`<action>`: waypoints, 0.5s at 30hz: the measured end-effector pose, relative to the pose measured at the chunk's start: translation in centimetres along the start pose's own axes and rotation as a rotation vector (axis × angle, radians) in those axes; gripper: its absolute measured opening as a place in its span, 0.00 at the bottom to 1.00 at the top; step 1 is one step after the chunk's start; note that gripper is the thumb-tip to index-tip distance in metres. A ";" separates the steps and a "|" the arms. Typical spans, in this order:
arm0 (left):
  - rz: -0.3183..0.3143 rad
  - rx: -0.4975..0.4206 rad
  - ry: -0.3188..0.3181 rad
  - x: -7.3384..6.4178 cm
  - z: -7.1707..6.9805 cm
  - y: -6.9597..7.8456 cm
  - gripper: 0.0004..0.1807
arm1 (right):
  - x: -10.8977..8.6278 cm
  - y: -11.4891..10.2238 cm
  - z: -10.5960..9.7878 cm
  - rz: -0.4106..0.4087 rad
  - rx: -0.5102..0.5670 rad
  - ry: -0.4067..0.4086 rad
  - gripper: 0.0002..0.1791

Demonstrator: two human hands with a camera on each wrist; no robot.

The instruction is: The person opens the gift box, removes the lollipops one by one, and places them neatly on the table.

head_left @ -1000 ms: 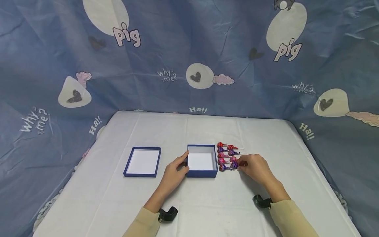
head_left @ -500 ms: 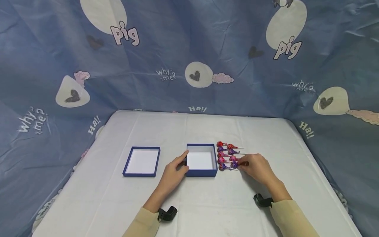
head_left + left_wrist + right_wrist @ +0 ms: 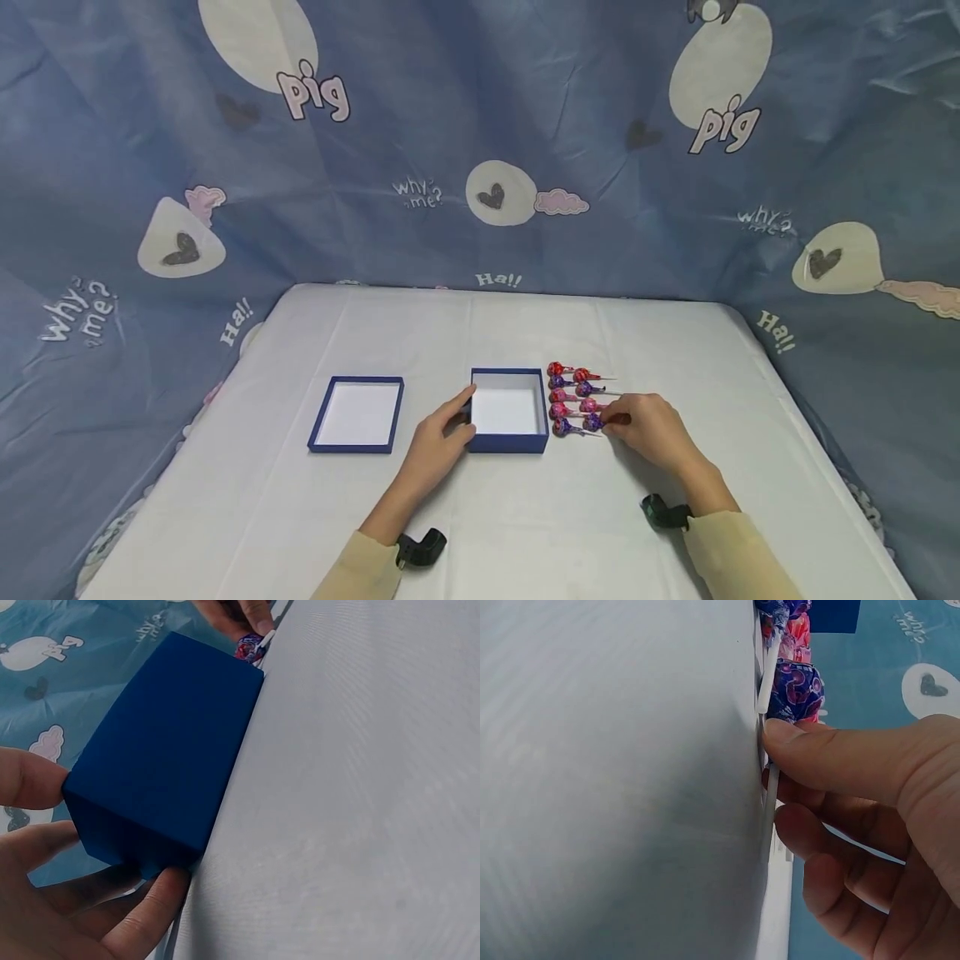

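A blue box (image 3: pixel 507 443) with a white inside stands uncovered at mid-table. My left hand (image 3: pixel 437 442) rests against its left side, fingers spread along the wall and corners, as the left wrist view (image 3: pixel 97 892) also shows. Right of the box lie several lollipops in two columns, wrapped in red, pink and purple. With thumb and fingertips my right hand (image 3: pixel 648 432) pinches the stick of a purple lollipop (image 3: pixel 796 690) at the near end of the right column. The stick (image 3: pixel 771 806) runs past the thumb, low over the white tabletop. Another purple lollipop (image 3: pixel 564 427) lies just left of it.
A shallow blue-rimmed lid (image 3: pixel 356 450), white inside, lies left of the box, beyond the left hand. White cloth covers the table (image 3: pixel 517 525). Behind it hangs a blue printed curtain (image 3: pixel 420 250). Each wrist wears a black camera (image 3: pixel 422 547).
The right hand's fingers stay at the same purple lollipop, with barely any shift. The left hand, box and lid keep their places; the whole head view drifts slightly.
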State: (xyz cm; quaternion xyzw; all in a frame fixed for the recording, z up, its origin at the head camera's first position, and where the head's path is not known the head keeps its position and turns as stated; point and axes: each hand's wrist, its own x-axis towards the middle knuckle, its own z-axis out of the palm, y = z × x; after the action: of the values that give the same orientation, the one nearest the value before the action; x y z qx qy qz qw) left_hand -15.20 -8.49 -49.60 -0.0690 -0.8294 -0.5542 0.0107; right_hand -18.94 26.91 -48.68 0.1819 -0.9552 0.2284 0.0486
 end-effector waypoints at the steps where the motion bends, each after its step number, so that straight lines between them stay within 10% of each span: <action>1: -0.005 -0.003 0.002 -0.1 0.0 0.0 0.33 | 0.0 0.0 0.1 0.003 0.000 -0.002 0.07; 15: 0.058 -0.086 0.036 -1.4 -1.0 -0.4 0.32 | -1.3 -0.3 -0.2 0.049 0.016 0.004 0.09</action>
State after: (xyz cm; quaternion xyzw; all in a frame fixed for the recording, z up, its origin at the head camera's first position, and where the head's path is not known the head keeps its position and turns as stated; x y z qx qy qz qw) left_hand -13.91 -9.70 -49.69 -0.0837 -0.8022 -0.5898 0.0386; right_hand -17.61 27.21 -48.66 0.1584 -0.9574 0.2374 0.0437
